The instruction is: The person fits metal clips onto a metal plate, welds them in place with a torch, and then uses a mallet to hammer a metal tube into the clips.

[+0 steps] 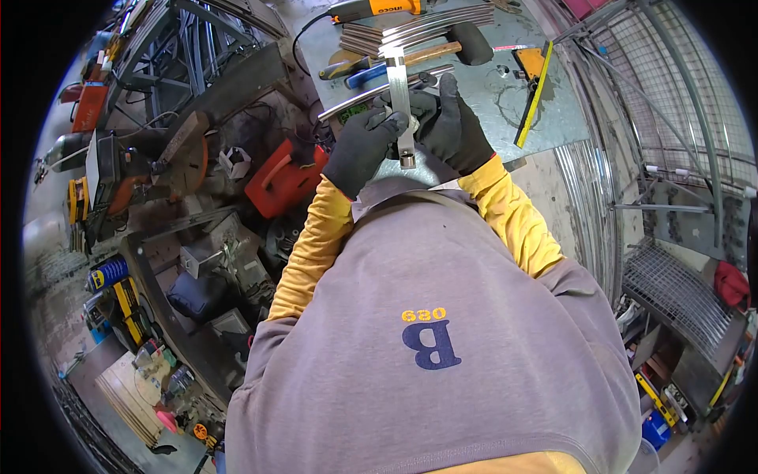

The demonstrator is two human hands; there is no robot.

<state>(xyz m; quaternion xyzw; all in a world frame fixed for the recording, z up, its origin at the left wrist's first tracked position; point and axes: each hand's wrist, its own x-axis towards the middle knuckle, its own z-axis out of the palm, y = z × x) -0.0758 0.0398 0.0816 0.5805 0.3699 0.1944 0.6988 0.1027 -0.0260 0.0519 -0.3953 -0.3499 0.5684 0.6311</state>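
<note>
Both hands wear dark gloves and meet above the near edge of the metal table. My left hand (pixel 367 146) is closed, its thumb and fingers pressed against the left side of a shiny square metal tube (pixel 399 99). From the right, my right hand (pixel 450 126) is closed around the same tube, with its fingers partly hidden behind it. The tube's open end points toward my body. A thin round metal rod (pixel 339 106) lies behind the hands, slanting across the table. Beyond it are a blue-handled tool (pixel 367 76) and a mallet with a black head (pixel 471 43).
On the metal table (pixel 564 114) lie an orange power tool (pixel 375 9), several metal rods (pixel 450 20), and a black-and-orange square beside a yellow rule (pixel 534 95). A red case (pixel 284 180) stands at the left. Wire mesh racks (pixel 671 71) rise at the right.
</note>
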